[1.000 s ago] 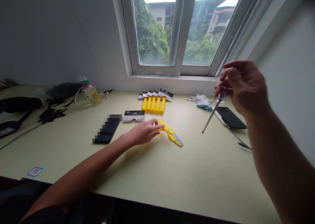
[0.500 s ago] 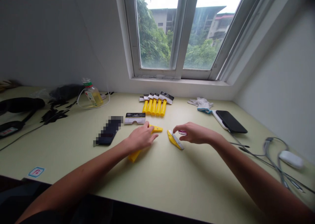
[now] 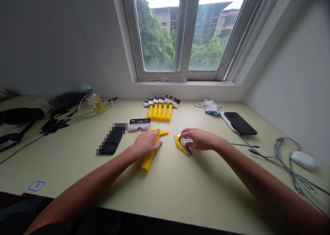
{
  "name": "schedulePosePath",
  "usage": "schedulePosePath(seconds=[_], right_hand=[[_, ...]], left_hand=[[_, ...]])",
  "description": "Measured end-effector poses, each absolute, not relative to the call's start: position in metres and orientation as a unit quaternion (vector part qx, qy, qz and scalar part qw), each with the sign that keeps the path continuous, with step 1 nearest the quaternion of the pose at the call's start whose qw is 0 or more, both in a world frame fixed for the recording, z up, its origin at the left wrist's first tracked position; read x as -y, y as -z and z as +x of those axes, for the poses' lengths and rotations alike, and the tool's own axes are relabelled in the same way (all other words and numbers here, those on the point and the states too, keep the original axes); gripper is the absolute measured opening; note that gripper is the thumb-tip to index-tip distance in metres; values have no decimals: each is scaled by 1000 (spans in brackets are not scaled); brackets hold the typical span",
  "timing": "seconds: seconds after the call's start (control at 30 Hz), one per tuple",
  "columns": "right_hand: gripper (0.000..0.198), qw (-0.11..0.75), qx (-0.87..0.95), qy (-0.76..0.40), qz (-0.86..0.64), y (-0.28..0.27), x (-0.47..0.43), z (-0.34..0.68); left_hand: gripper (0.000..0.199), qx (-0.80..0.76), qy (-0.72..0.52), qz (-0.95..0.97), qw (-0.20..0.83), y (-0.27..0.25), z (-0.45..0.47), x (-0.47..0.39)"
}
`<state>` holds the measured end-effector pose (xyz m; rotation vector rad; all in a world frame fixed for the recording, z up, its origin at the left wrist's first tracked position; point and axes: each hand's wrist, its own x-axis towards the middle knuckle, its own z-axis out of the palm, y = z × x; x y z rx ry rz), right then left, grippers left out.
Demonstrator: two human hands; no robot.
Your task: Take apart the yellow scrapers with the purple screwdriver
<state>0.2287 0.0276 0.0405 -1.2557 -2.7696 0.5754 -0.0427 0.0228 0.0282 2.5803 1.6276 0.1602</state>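
Observation:
My left hand (image 3: pixel 146 142) is closed over a yellow T-shaped scraper handle (image 3: pixel 147 162). The grip end sticks out below my palm, and the flat yellow head shows beyond my fingertips. To its right, my right hand (image 3: pixel 198 138) curls its fingers onto a yellow scraper head piece (image 3: pixel 179 145) with a grey metal strip along its side. Under those fingers shows a small white-and-pink item (image 3: pixel 189 139), mostly hidden. Behind my left hand stands a black-and-white cardboard sleeve (image 3: pixel 139 124).
Several yellow handles with card labels (image 3: pixel 160 111) lie in a row near the window. A phone (image 3: pixel 111 142) is at left, a bottle (image 3: pixel 95 102) behind it. White gloves (image 3: pixel 208 105), a black device (image 3: pixel 239 123), cables (image 3: pixel 279 152) and a white case (image 3: pixel 303 160) lie at right.
My right fingers have come down onto the yellow head piece. My left hand has shifted on the handle, which now lies more upright in view. The camera view has moved slightly.

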Motion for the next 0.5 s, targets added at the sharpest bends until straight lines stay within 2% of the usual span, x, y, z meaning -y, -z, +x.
schedulePosePath(seconds=[0.1,0.23,0.37,0.5], right_hand=[[33,21,892,-177,-414,-41,-29,236],[26,2,883,-161,-441,-44,-32,247],[24,-21,874,-141,-465,-47,-36,255],[24,-1,866,-130,-484,-49,-38,257]], left_hand=[[32,-509,-107,851,77,-31,-45,-23],[41,-483,-170,853,100,-34,-42,-21],[39,-458,-128,873,109,-28,-39,-17],[38,-458,-101,877,106,-24,-41,-16]])
